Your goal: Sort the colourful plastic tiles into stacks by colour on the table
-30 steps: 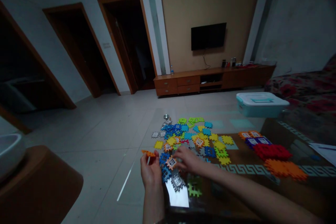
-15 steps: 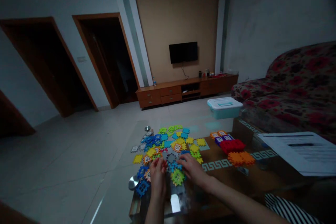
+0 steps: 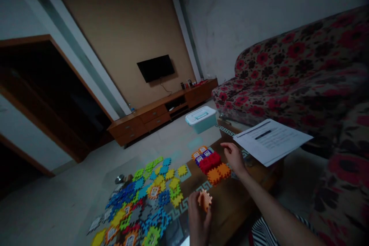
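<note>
My left hand (image 3: 198, 215) is raised over the glass table (image 3: 230, 200), fingers closed on an orange interlocking tile (image 3: 205, 199). My right hand (image 3: 234, 156) reaches further right, fingers spread, resting beside a joined block of tiles: orange tiles (image 3: 219, 173), red tiles (image 3: 210, 162) and a few printed tiles (image 3: 200, 153). It holds nothing. A loose heap of coloured tiles (image 3: 144, 196) in blue, yellow, green, grey and orange covers the table's left part.
White papers (image 3: 271, 140) lie at the table's far right corner. A teal lidded box (image 3: 201, 118) stands on the floor beyond. A floral sofa (image 3: 302, 73) fills the right. A wooden TV cabinet (image 3: 161, 113), wall TV (image 3: 155, 68) and dark doorway (image 3: 52, 96) are behind.
The view has swung right. My left hand left the loose heap holding an orange tile. My right hand moved from the heap to the joined orange and red block.
</note>
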A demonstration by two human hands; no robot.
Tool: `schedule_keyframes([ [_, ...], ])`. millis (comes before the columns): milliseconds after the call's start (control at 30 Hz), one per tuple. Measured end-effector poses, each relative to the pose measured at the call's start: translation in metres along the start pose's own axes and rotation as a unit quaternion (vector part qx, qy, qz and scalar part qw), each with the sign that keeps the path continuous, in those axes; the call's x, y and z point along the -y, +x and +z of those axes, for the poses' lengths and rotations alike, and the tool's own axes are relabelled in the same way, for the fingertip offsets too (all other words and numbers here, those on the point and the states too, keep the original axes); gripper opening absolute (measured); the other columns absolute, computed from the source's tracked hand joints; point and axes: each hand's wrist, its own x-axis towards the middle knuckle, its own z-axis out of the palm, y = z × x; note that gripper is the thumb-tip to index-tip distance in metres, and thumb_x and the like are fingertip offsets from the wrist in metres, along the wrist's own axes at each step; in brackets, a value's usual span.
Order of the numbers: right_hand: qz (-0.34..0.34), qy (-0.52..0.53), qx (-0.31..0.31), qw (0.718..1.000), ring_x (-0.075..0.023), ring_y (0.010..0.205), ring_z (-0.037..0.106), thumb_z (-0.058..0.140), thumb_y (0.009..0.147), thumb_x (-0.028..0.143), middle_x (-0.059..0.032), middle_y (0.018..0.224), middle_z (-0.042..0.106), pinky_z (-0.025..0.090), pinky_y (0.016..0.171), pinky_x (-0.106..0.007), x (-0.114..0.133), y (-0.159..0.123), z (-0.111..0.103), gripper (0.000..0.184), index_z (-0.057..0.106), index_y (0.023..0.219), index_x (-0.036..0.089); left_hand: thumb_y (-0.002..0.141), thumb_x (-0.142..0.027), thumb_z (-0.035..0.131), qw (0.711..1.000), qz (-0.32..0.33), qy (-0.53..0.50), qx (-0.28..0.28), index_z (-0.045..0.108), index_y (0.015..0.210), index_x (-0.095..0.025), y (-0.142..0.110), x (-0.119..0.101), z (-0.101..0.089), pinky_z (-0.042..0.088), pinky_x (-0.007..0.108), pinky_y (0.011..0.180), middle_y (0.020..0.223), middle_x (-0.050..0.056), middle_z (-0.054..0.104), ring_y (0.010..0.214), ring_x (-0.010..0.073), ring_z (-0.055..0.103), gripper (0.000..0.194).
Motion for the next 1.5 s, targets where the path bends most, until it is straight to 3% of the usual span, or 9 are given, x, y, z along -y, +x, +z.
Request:
schedule_keyframes([
  [167,0.019,0.015,0.012,1.0,-0.0249,0.089,0.065,0.043,0.076,0.017,-0.0104,0.09,0.07,0.051,0.084,-0.04,-0.019,0.011,-0.02,0.026,0.068,0.084,0.018,0.082,-0.028,0.055,0.995,0.073,0.051,0.045,0.047,0.131,-0.018,0.064,-0.055,0.044,0.037,0.05,0.111,0.134,0.019,0.051,0.13,0.0302,0.047,0.05],
  [300,0.02,-0.002,0.047,0.999,-0.0237,0.085,0.065,0.044,0.073,0.013,-0.0088,0.087,0.071,0.052,0.079,-0.037,-0.021,0.012,-0.022,0.027,0.069,0.079,0.02,0.077,-0.019,0.057,0.987,0.085,0.121,0.063,0.05,0.13,-0.015,0.095,-0.076,0.071,0.036,0.05,0.111,0.133,0.018,0.052,0.127,0.0297,0.048,0.054],
  [500,0.018,-0.019,0.078,0.997,-0.0194,0.082,0.065,0.043,0.075,0.009,-0.0068,0.086,0.07,0.05,0.076,-0.031,-0.014,0.011,-0.018,0.028,0.069,0.078,0.02,0.076,-0.006,0.055,0.971,0.121,0.207,-0.013,0.052,0.129,-0.017,0.096,-0.074,0.099,0.042,0.044,0.104,0.127,0.011,0.058,0.116,0.0248,0.052,0.054],
  [700,0.01,-0.017,0.102,0.995,-0.0193,0.082,0.065,0.044,0.077,0.008,-0.0066,0.084,0.069,0.049,0.077,-0.03,-0.006,0.006,-0.022,0.027,0.068,0.078,0.019,0.08,-0.009,0.056,0.95,0.142,0.276,-0.042,0.055,0.127,-0.018,0.094,-0.088,0.097,0.04,0.047,0.102,0.118,0.009,0.062,0.11,0.0252,0.054,0.047],
  [867,0.004,-0.021,0.114,0.993,-0.0207,0.082,0.064,0.043,0.078,0.01,-0.0068,0.084,0.068,0.049,0.077,-0.032,-0.004,0.002,-0.024,0.026,0.067,0.079,0.019,0.079,-0.006,0.052,0.953,0.127,0.269,-0.055,0.056,0.126,-0.018,0.075,-0.092,0.077,0.041,0.045,0.102,0.121,0.01,0.061,0.113,0.0246,0.053,0.049],
  [967,-0.006,-0.03,0.135,0.99,-0.0215,0.083,0.064,0.042,0.08,0.013,-0.0068,0.086,0.068,0.048,0.078,-0.033,-0.004,-0.004,-0.021,0.027,0.068,0.081,0.02,0.08,-0.005,0.049,0.951,0.105,0.287,-0.052,0.058,0.125,-0.018,0.054,-0.071,0.05,0.042,0.044,0.102,0.124,0.01,0.06,0.116,0.0244,0.053,0.048],
  [1100,-0.044,-0.038,0.194,0.979,-0.0225,0.089,0.064,0.044,0.081,0.012,-0.0069,0.089,0.069,0.048,0.083,-0.034,0.004,-0.023,-0.004,0.025,0.068,0.081,0.02,0.084,-0.009,0.048,0.93,0.051,0.362,-0.028,0.057,0.131,-0.021,0.032,-0.032,-0.003,0.041,0.046,0.105,0.136,0.01,0.057,0.127,0.0265,0.05,0.049],
  [1267,-0.089,-0.04,0.321,0.942,-0.0207,0.091,0.064,0.042,0.084,0.008,-0.0078,0.093,0.069,0.049,0.084,-0.032,0.031,-0.062,0.043,0.03,0.07,0.09,0.019,0.088,-0.017,0.052,0.903,-0.038,0.428,0.002,0.053,0.138,-0.032,0.028,0.004,-0.062,0.033,0.055,0.112,0.153,0.006,0.044,0.142,0.0309,0.036,0.052],
  [1500,-0.081,-0.171,0.439,0.879,-0.0256,0.114,0.058,0.05,0.078,0.002,-0.0153,0.118,0.066,0.044,0.1,-0.034,0.05,-0.115,0.127,0.046,0.068,0.119,0.012,0.09,-0.014,0.048,0.898,-0.107,0.425,0.04,0.059,0.131,-0.037,0.016,0.037,-0.098,0.037,0.056,0.107,0.145,0.004,0.055,0.135,0.0307,0.044,0.049],
])
